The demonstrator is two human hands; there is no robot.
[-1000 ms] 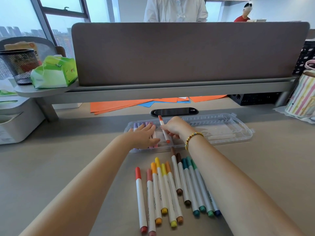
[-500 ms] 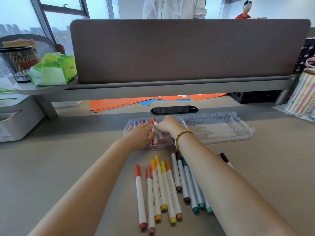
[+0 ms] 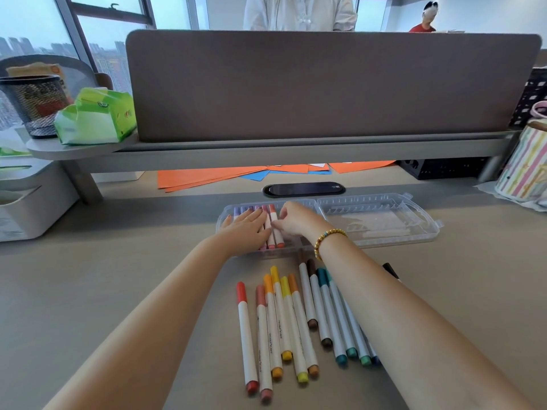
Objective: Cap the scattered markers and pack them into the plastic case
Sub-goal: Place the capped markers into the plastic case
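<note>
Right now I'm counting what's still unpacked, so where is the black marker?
In the head view, the black marker lies on the desk just right of the right forearm, near the plastic case, mostly hidden.

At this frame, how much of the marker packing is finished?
Partly done. A few capped markers already lie in the left half of the plastic case. The left hand rests flat on them while the right hand seats the orange-capped one. About eleven capped markers on the desk remain, plus a black one.
</note>
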